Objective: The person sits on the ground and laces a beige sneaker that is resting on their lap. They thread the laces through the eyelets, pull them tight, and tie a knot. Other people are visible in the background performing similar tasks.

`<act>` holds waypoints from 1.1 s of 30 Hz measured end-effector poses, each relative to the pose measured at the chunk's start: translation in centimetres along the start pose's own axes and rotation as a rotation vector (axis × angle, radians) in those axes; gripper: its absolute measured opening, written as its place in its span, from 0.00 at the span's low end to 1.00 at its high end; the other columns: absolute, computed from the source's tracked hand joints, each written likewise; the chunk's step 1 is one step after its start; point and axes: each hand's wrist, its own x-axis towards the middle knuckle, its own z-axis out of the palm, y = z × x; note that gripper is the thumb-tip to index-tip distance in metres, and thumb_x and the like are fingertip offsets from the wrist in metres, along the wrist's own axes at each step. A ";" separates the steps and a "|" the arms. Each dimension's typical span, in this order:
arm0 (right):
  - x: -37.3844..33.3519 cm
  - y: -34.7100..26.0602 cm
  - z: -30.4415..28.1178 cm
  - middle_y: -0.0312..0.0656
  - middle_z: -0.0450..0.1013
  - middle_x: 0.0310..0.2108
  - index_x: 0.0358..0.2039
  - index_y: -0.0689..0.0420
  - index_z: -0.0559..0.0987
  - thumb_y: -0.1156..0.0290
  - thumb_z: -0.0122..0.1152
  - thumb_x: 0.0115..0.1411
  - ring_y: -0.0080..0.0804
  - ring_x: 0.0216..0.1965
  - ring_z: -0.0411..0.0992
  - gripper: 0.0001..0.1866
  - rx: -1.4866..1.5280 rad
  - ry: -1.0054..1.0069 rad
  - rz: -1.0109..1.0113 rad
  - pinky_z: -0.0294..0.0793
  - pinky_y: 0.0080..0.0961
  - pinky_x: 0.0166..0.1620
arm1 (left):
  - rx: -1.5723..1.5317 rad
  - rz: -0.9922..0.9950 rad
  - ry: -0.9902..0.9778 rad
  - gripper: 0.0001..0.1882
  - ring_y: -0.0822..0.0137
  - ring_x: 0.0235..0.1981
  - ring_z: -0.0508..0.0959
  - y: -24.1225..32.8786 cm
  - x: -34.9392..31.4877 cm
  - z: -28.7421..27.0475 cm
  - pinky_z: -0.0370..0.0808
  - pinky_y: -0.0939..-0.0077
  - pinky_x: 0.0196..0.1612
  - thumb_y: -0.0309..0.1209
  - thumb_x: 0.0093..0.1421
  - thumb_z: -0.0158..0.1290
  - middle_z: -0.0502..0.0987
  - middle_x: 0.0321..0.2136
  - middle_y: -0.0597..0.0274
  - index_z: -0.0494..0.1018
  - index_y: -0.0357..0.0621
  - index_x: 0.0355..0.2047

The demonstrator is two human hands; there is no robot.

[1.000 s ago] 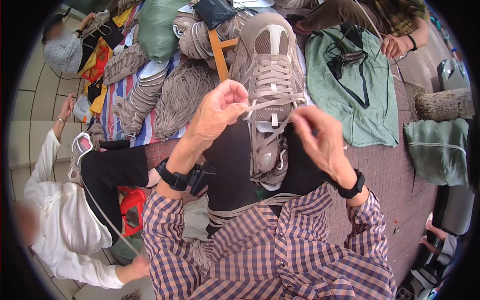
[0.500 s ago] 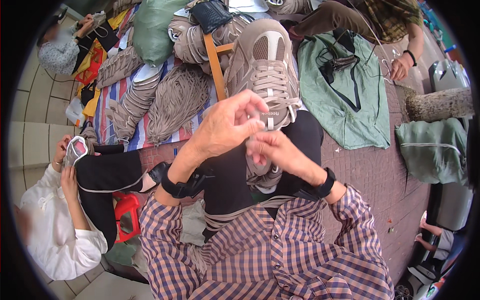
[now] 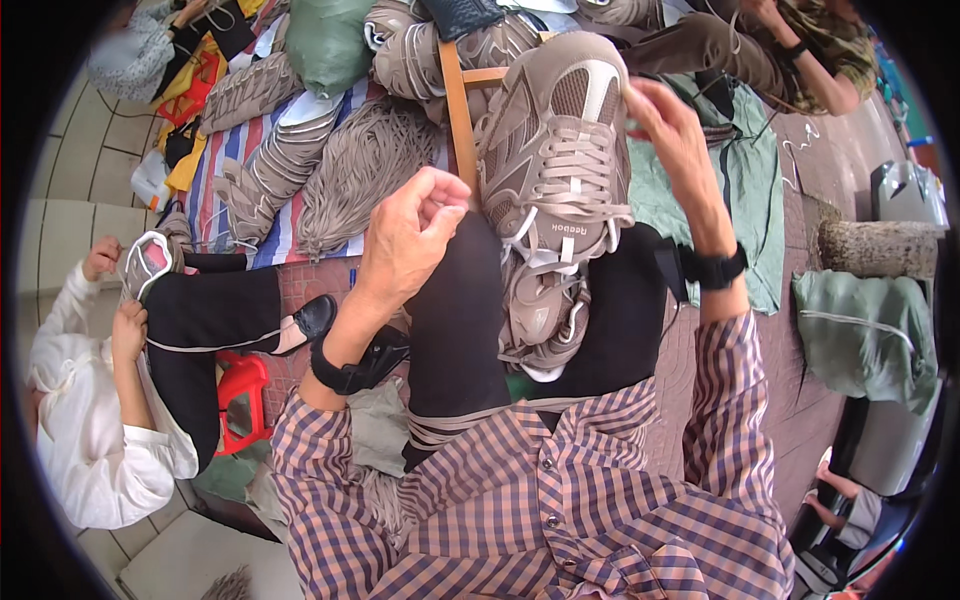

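A grey-brown running shoe (image 3: pixel 580 150) stands toe-away above my knees, its flat laces (image 3: pixel 578 180) threaded in crossing rows and its tongue toward me. Beside the toe, on the right, is my right hand (image 3: pixel 675 145), its fingers stretched toward the upper; I cannot tell whether they touch it. To the left of the shoe my left hand (image 3: pixel 405 235) hovers over my thigh, thumb and curled fingers drawn together; whatever it may pinch is hidden. More shoes of the same colour (image 3: pixel 545 315) sit between my thighs, below the laced one.
A thick bundle of loose laces (image 3: pixel 370 180) and stacked shoes (image 3: pixel 285 165) lie on a striped sheet at left. A wooden frame (image 3: pixel 458 120) stands behind my knee. Green cloth (image 3: pixel 755 200) spreads at right. At left a seated person holds a shoe (image 3: pixel 150 262); another person sits far right.
My hands, close together over the shoe's tongue before, have parted: the right went up and right to the toe, the left moved slightly left. The view has shifted a little.
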 end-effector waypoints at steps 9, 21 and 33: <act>-7.4 2.3 -2.6 0.33 0.74 0.37 0.46 0.64 0.75 0.64 0.66 0.58 0.18 0.39 0.69 0.20 0.196 -0.420 0.312 0.68 0.19 0.45 | 0.305 0.004 0.041 0.25 0.46 0.39 0.77 -4.9 -8.3 6.1 0.68 0.53 0.53 0.33 0.57 0.58 0.76 0.34 0.43 0.64 0.29 0.49; -5.9 -8.0 5.9 0.54 0.71 0.22 0.30 0.64 0.73 0.67 0.67 0.51 0.46 0.27 0.75 0.15 -0.290 -0.112 -0.308 0.70 0.39 0.31 | 0.921 0.213 -0.175 0.20 0.55 0.23 0.78 2.5 -9.8 11.7 0.69 0.63 0.47 0.36 0.54 0.58 0.76 0.20 0.53 0.67 0.29 0.37; -11.7 -2.9 4.2 0.46 0.78 0.36 0.50 0.64 0.70 0.67 0.75 0.48 0.33 0.39 0.77 0.32 -0.239 -0.308 -0.253 0.75 0.32 0.42 | 1.193 0.358 -0.264 0.40 0.66 0.19 0.76 -2.1 -12.8 8.4 0.71 0.68 0.40 0.42 0.54 0.58 0.73 0.18 0.64 0.59 0.21 0.56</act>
